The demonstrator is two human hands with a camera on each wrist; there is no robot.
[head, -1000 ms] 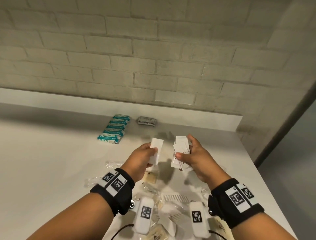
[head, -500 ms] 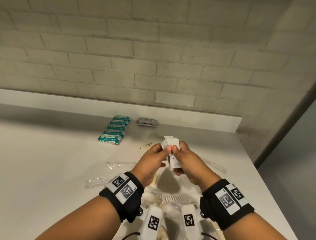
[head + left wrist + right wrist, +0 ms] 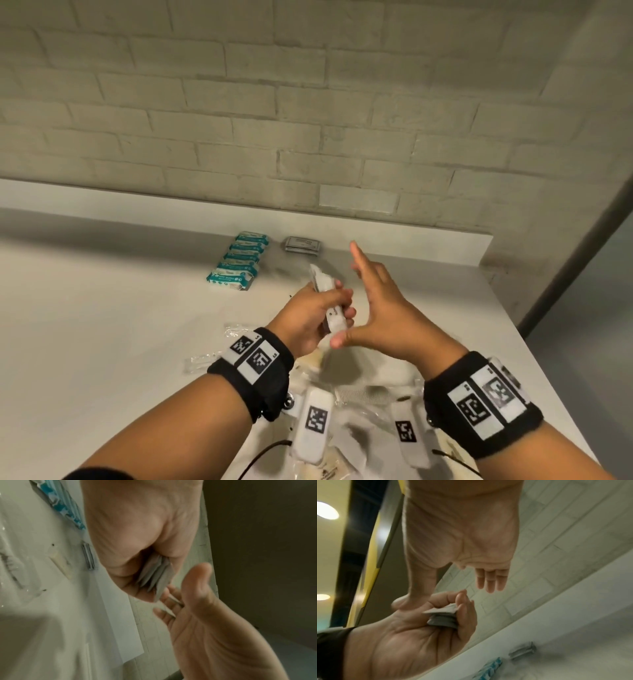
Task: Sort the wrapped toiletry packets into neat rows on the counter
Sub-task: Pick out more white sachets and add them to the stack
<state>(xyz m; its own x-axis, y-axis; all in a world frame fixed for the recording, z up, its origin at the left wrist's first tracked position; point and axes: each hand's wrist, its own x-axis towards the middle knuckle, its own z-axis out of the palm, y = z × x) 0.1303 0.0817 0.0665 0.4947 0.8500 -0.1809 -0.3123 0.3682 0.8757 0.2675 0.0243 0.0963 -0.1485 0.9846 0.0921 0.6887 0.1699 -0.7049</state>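
My left hand (image 3: pixel 322 308) grips a stack of white packets (image 3: pixel 329 298) above the white counter (image 3: pixel 102 325); the same stack of white packets (image 3: pixel 443 616) shows edge-on in the right wrist view and the stack of white packets (image 3: pixel 154 574) in the left wrist view. My right hand (image 3: pixel 373 298) is beside it, fingers straight and spread, holding nothing, its thumb near the stack's lower end. A row of teal packets (image 3: pixel 239 262) lies at the back of the counter, with a small grey packet stack (image 3: pixel 303 244) to its right.
Loose clear-wrapped items (image 3: pixel 236 330) lie left of my hands, and a pile of mixed packets with a comb (image 3: pixel 363 394) sits under my wrists. A brick wall (image 3: pixel 308 120) backs the counter. The counter's right edge (image 3: pixel 534 342) drops to the floor.
The white packets, earlier split between both hands and then pinched together, are now all in my left hand. My right hand has let go and opened flat.
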